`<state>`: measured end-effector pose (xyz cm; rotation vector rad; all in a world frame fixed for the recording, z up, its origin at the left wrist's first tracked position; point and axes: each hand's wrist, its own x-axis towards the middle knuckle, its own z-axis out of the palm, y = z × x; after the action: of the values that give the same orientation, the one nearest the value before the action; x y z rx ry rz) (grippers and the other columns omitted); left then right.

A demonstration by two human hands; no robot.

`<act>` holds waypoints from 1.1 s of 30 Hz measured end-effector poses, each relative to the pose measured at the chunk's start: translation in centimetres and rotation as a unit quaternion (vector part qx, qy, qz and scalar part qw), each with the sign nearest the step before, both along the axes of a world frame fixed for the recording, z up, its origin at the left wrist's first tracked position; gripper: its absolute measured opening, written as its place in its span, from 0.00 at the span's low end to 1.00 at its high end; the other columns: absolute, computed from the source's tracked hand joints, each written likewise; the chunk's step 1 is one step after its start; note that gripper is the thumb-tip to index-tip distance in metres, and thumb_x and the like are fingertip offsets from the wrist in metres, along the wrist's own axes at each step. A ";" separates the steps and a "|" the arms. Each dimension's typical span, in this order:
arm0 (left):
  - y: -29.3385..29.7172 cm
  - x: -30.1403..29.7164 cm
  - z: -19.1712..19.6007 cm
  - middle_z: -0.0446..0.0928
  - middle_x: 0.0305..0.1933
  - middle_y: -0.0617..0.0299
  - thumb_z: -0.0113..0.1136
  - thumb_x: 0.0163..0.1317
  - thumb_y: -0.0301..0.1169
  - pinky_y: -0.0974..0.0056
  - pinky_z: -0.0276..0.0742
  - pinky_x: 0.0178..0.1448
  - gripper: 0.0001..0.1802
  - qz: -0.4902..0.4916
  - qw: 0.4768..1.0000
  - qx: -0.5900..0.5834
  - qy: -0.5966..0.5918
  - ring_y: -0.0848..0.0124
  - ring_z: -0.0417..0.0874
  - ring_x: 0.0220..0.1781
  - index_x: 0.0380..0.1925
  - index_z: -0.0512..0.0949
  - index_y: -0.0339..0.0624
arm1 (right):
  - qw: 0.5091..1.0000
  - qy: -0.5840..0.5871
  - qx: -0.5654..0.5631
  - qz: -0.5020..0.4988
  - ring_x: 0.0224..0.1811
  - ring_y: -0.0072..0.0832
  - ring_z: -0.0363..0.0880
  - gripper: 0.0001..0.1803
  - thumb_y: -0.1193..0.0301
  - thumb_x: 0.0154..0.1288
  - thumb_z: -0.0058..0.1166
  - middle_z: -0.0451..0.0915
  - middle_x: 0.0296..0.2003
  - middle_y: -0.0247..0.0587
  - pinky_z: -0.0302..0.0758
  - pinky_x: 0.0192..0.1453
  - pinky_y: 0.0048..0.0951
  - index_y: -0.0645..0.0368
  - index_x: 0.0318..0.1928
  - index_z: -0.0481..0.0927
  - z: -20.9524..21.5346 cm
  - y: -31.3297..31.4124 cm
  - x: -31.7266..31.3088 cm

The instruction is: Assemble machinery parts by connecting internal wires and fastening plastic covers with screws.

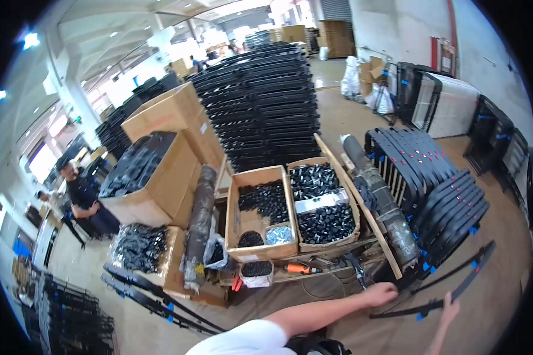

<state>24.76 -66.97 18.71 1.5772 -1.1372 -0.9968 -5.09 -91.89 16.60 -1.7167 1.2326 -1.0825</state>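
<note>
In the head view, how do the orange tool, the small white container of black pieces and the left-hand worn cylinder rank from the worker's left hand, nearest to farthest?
From the left hand:
1. Orange tool: left of the hand.
2. White container: farther left, past the tool.
3. Worn cylinder: leftmost of the three.

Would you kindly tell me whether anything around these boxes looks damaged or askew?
Possibly: the long, grey cylinder left of the two central, open brown boxes has a patchy, mottled surface that looks worn, and the long, pale wooden strip on their right runs at a slant. I see no obvious spill.
</note>
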 end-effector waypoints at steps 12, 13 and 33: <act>0.3 -18.6 1.3 0.65 0.18 0.70 0.67 0.69 0.46 0.60 0.61 0.17 0.18 -0.086 0.967 0.033 0.236 0.75 0.65 0.15 0.36 0.74 0.44 | 0.923 -0.146 0.350 0.071 0.53 0.41 0.79 0.29 0.50 0.80 0.53 0.80 0.52 0.49 0.76 0.58 0.41 0.66 0.62 0.77 1.5 20.6 4.7; 2.0 -18.2 2.6 0.65 0.18 0.70 0.67 0.69 0.46 0.60 0.61 0.17 0.18 -0.093 0.966 0.035 0.241 0.75 0.65 0.15 0.36 0.74 0.44 | 0.912 -0.171 0.372 0.039 0.52 0.40 0.79 0.29 0.49 0.80 0.53 0.80 0.50 0.48 0.77 0.56 0.41 0.65 0.60 0.77 -1.1 21.8 4.7; 50.8 24.2 4.0 0.80 0.33 0.73 0.67 0.74 0.35 0.70 0.71 0.32 0.13 0.626 0.762 -0.096 0.133 0.83 0.74 0.31 0.51 0.86 0.40 | 0.921 -0.319 0.216 0.046 0.37 0.22 0.72 0.14 0.59 0.79 0.59 0.71 0.31 0.26 0.76 0.49 0.35 0.50 0.37 0.73 13.1 21.6 11.3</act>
<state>48.94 -16.17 22.73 1.4991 0.1571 -0.1349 6.16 -70.28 29.73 -0.9588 0.8684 -1.0902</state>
